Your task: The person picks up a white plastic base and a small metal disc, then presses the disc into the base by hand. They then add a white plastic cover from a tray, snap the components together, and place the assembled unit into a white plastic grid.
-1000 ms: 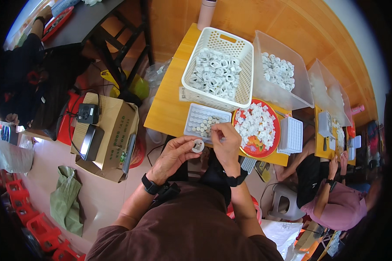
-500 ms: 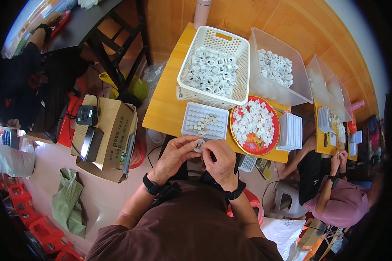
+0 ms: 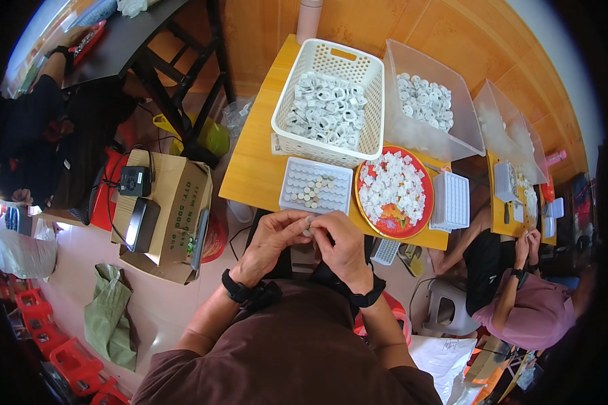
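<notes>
Fingers of the left hand (image 3: 270,241) are closed in a narrow pinch on a small pale part (image 3: 309,227), thumb nearest the person, the other fingers curled behind it. Right hand (image 3: 344,248) meets it from the other side, thumb and forefinger brought nearly together at the part; whether they also pinch it or only press against it cannot be told, since the fingers cover much of it. The fingertips of both hands almost meet around the part, which is held up in front of the person's body, just short of the tray (image 3: 292,177) in the view. Small round discs (image 3: 310,193) lie in that tray, gathered toward its middle and near side.

Just right of the tray, a red plate (image 3: 390,225) carries a heap of white pieces (image 3: 400,185). Beyond the tray stands a white basket (image 3: 325,152) of pale ring-shaped parts (image 3: 327,111). Stacked trays (image 3: 450,202) sit beside the plate on the yellow table (image 3: 250,177).
</notes>
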`<move>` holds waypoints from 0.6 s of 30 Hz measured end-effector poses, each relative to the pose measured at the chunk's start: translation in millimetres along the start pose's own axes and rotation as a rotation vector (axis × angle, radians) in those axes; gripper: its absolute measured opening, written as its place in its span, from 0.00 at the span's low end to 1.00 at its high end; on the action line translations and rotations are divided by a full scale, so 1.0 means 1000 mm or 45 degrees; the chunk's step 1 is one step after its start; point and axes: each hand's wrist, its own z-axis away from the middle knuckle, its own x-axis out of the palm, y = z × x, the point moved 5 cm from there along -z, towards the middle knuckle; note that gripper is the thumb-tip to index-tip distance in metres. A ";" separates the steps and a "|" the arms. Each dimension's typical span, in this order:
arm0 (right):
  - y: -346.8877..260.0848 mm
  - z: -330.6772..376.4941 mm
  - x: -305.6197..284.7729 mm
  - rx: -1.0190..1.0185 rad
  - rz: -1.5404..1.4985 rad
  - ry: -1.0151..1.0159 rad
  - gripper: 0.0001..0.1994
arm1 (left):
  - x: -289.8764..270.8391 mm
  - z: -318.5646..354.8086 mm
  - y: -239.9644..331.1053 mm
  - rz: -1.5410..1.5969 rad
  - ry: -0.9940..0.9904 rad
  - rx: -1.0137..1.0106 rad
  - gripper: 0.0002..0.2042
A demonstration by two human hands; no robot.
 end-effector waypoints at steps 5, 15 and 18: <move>0.003 -0.004 -0.004 0.085 -0.113 0.024 0.08 | 0.001 -0.003 0.004 -0.009 -0.006 0.027 0.10; 0.031 0.011 0.001 0.521 -0.729 0.023 0.04 | 0.011 -0.001 0.005 -0.056 -0.069 0.035 0.10; 0.032 0.016 0.001 0.609 -0.969 0.074 0.05 | 0.016 -0.001 0.006 -0.060 -0.093 0.023 0.11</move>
